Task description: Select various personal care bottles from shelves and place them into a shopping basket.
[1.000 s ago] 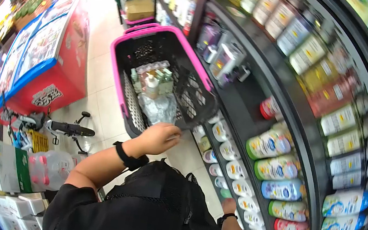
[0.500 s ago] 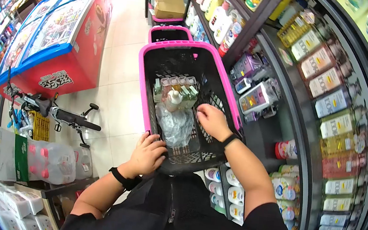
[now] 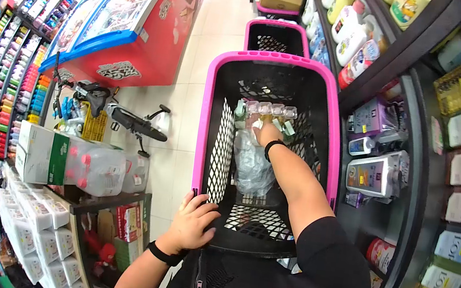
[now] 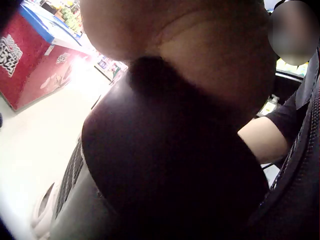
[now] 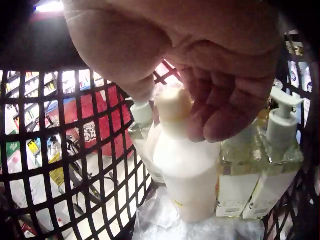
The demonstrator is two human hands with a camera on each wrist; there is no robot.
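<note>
Forward and deeper into the basket is where the right hand [image 3: 267,132] has gone; half a second ago it hung short of the bottles, near the basket's right side. Its grip is now narrow, thumb on one side and fingers on the other, round the pale cap and neck of a smooth white bottle [image 5: 185,170], which stands roughly upright. The fingers' far sides are hidden, so how firmly they hold I can't tell.

Just beside the bottle are clear, square-sided pump bottles with pale labels [image 5: 240,185], and a row of clear, blocky pinkish tops [image 3: 273,109] lies just beyond. Crinkled clear plastic wrapping [image 3: 253,170] sits on the near side, touching the white bottle's base.

All of this is inside a black mesh basket with a bright pink rim [image 3: 207,112]. The left hand [image 3: 192,223] rests at its near left corner, fingers loosely spread over the rim, much as before. A second pink-rimmed basket [image 3: 306,43] stands beyond, with a red freezer with blue edging [image 3: 161,47] off to the left.

The step looks to be taking hold of, or resettling, the white bottle; the next move calls for a secure hold and a straight lift or small shift, without knocking its neighbours.
</note>
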